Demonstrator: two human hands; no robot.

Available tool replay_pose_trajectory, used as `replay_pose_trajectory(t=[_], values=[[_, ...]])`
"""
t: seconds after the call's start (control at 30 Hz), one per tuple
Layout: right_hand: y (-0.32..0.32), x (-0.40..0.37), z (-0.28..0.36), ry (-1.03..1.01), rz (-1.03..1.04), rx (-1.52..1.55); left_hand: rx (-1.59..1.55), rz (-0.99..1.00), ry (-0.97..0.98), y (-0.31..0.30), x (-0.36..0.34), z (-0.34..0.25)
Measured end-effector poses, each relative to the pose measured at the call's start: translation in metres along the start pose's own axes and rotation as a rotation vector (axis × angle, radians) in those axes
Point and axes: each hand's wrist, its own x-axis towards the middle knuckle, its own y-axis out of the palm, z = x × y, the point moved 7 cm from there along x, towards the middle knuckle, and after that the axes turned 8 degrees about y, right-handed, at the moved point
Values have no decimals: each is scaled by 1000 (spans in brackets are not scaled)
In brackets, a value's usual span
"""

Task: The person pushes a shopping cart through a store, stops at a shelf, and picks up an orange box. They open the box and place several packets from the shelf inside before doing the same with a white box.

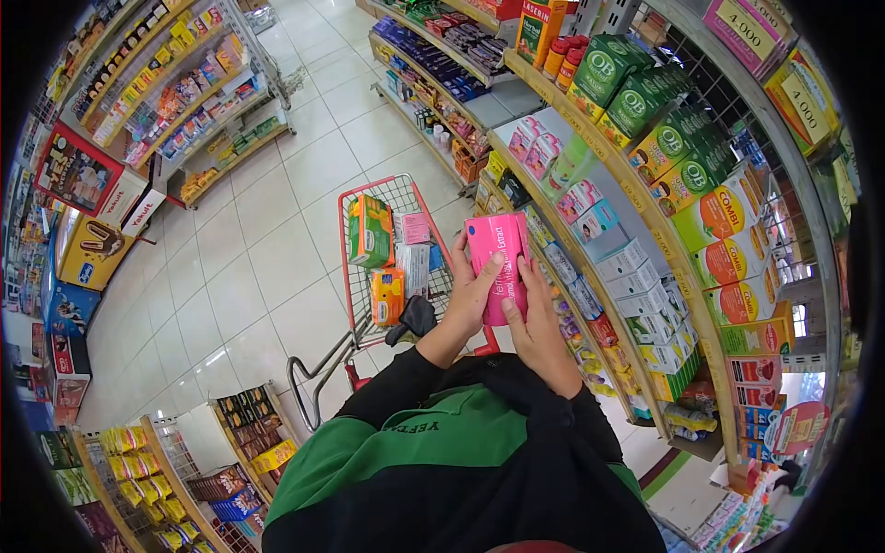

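Observation:
A pink box (498, 238) with white lettering is held up in front of my chest, its printed face turned towards me. My left hand (473, 297) grips its left edge, thumb across the front. On the other edge my right hand (536, 323) is closed, with its thumb lying against the lower front. Just beyond my left hand stands a shopping cart (343, 241) with a red rim. In it are a green and orange pack (370, 230), an orange pack (387, 297), a small pink box (417, 228) and a white box (413, 269).
Close on my right, shelves (636, 198) carry green OB boxes (636, 101), Combi boxes (724, 217) and small white cartons (636, 281). A tiled aisle (249, 244) runs along the left. Snack racks (147, 461) stand at lower left, and more stocked shelves (175, 88) at upper left.

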Motion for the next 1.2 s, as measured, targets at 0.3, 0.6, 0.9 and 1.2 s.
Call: replay_pose_trajectory(t=[0.3, 0.6, 0.9, 1.2], values=[[2, -1, -26, 94, -315, 250, 144, -75, 111, 6, -2, 7], [8, 3, -67, 262, -157, 269, 17, -71, -209, -31, 7, 68], [7, -30, -147, 522, -125, 285, 829, -656, -60, -269, 38, 116], [17, -72, -192, 736, -107, 182, 1176, -440, -298, -326, 60, 179]])
